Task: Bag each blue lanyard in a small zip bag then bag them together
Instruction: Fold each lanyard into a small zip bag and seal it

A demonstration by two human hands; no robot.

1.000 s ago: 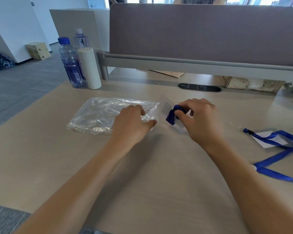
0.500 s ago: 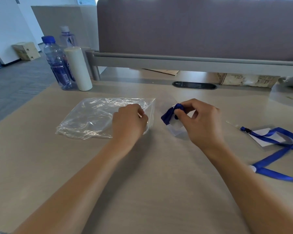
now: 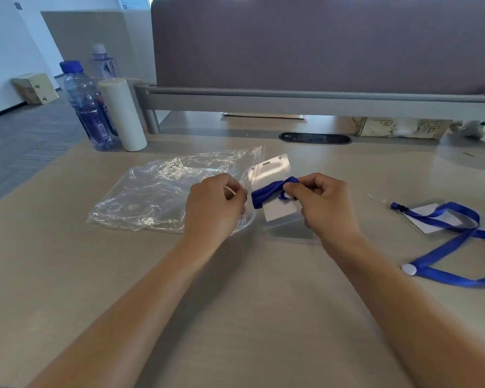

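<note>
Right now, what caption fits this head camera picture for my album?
Left hand pinches the big clear bag while right hand holds a bundled blue lanyard.

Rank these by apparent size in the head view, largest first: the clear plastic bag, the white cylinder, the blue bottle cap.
1. clear plastic bag
2. white cylinder
3. blue bottle cap
The cylinder and cap stand farther back, so they look somewhat smaller.

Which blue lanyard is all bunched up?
The folded lanyard pinched in the right hand. The other lanyard lies spread out loose on the table, far right.
</note>
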